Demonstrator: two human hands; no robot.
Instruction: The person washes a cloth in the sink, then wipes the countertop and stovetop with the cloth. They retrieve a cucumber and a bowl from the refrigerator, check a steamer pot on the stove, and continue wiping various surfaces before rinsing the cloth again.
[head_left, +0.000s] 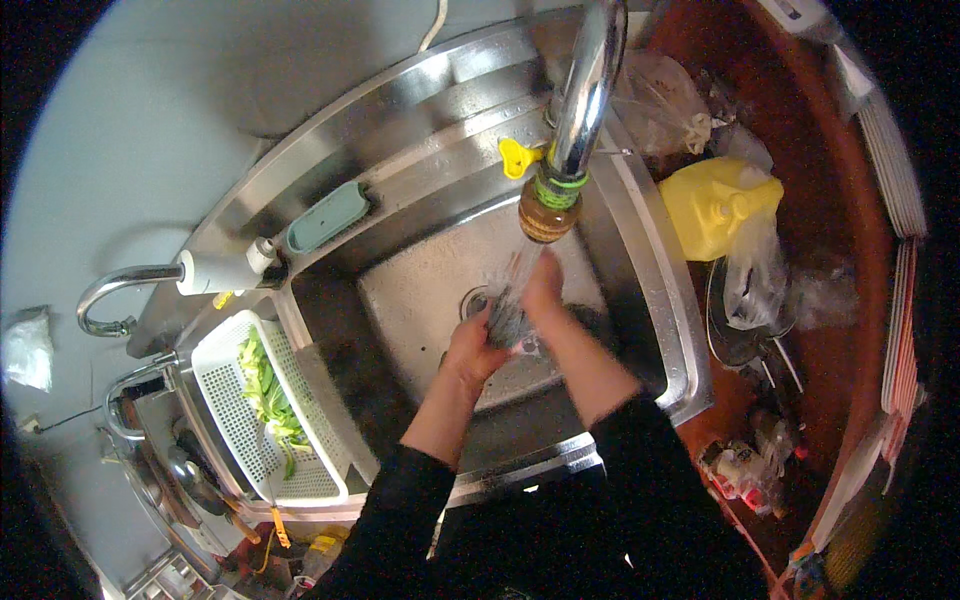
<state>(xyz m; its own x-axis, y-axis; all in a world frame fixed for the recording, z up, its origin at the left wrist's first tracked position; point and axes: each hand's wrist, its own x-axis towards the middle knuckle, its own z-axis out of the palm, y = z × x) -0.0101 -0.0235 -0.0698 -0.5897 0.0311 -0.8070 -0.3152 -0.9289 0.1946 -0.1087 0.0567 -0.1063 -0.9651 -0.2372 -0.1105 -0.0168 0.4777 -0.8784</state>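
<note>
Water runs from a chrome faucet with a brown nozzle into a stainless steel sink. My left hand is low in the basin, beside the stream, fingers around or against something clear and blurred that may be only water. Opposite it, my right hand is just under the nozzle at the stream's right side, blurred. The drain shows behind my left hand. Whether either hand grips anything is unclear.
Left of the basin stands a white perforated basket with leafy greens. A green tray lies on the sink ledge. Right of the sink are a yellow plastic container, a clear plastic bag and a dark pan.
</note>
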